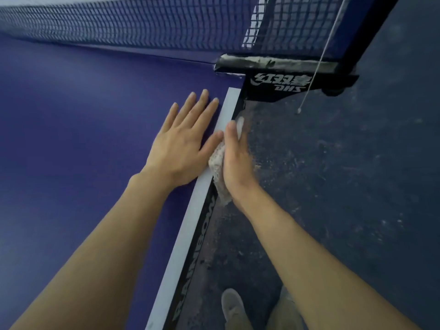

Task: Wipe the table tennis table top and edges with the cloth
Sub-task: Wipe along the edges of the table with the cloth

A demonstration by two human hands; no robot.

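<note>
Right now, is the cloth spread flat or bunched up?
Bunched up: the cloth is crumpled under the right hand, pressed against the table's side edge.

The blue table tennis table top (78,120) stretches flat in front of me, smooth and matte, with a pale white line (190,217) running along its side. Below that line the table's dark side edge (197,236) drops away, printed with white lettering. The crumpled white mesh cloth (219,160) is bunched up against this side edge, just below the white line, near the black net clamp end of the table. Part of the cloth pokes out ahead of my fingers and part trails behind my palm. The rest of the cloth is hidden under my hand.
</note>
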